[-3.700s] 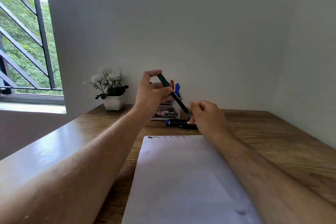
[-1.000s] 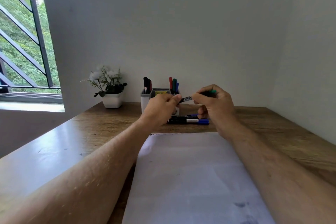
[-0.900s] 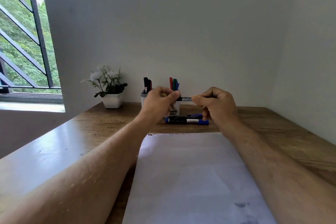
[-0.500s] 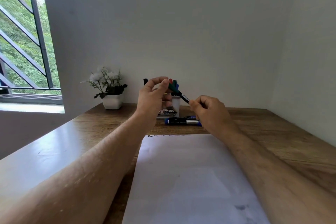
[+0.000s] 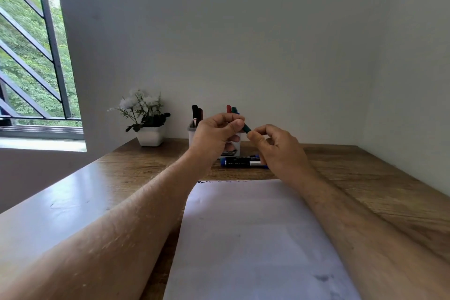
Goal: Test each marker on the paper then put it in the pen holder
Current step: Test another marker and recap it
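Ideally, left hand point(image 5: 214, 135) steadies the green marker point(image 5: 246, 127) it grips while right hand point(image 5: 275, 146), pinching its end, pulls straight.

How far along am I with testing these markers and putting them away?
Done: several markers stand in the pen holder, and small test marks line the paper's far edge. In hand: the left hand and right hand both hold a green marker above the desk. Left: that one, plus the blue-capped markers lying near the holder.
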`<state>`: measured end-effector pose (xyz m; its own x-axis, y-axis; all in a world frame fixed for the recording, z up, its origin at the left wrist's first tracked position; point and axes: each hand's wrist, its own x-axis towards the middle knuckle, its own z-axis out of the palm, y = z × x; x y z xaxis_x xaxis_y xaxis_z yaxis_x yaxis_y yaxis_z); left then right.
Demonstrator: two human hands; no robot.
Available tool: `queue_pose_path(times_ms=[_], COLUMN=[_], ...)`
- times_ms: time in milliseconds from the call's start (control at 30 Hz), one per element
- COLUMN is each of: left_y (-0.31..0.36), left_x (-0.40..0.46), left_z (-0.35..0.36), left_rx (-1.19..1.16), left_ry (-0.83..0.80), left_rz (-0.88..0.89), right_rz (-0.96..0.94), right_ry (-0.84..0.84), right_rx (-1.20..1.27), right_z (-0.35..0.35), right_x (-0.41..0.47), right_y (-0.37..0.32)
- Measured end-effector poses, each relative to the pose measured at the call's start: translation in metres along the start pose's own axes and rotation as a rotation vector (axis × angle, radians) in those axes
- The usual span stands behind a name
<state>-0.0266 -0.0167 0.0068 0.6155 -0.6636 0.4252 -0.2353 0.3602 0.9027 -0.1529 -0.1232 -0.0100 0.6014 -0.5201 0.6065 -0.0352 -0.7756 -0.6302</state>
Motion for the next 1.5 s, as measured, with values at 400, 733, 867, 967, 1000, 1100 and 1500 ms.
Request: queue_pose_path(times_ms=[400, 733, 867, 967, 1000, 1100, 1500], left_y=[0.002, 0.014, 0.021, 0.021, 0.022, 0.021, 0.000], left_x=[0.000, 0.006, 0.005, -0.003, -0.007, -0.012, -0.011], left_z=[0.000, -0.009, -0.017, -0.004, 0.001, 0.009, 0.004], left_rx=[-0.071, -0.374, -0.225, -0.012, 0.099, 0.548, 1.052], left_ry=[0.008, 0.179, 0.167, 0.056, 0.006, -0.237, -0.664], left_rz=[0.002, 0.086, 0.034, -0.111, -0.152, -0.158, -0.299], right_rz=[-0.036, -0.084, -0.006, 0.041, 0.060, 0.144, 0.405], right_ry=[0.100, 0.184, 0.189, 0.149, 0.126, 0.062, 0.026], right_rx=[-0.115, -0.188, -0.114, -0.085, -0.052, 0.050, 0.337], right_z=[-0.008, -0.014, -0.018, -0.013, -0.011, -0.009, -0.021], right_x=[-0.001, -0.004, -0.006, -0.006, -0.006, -0.006, -0.006], right_y=[-0.010, -0.011, -0.009, -0.008, -0.007, -0.007, -0.001])
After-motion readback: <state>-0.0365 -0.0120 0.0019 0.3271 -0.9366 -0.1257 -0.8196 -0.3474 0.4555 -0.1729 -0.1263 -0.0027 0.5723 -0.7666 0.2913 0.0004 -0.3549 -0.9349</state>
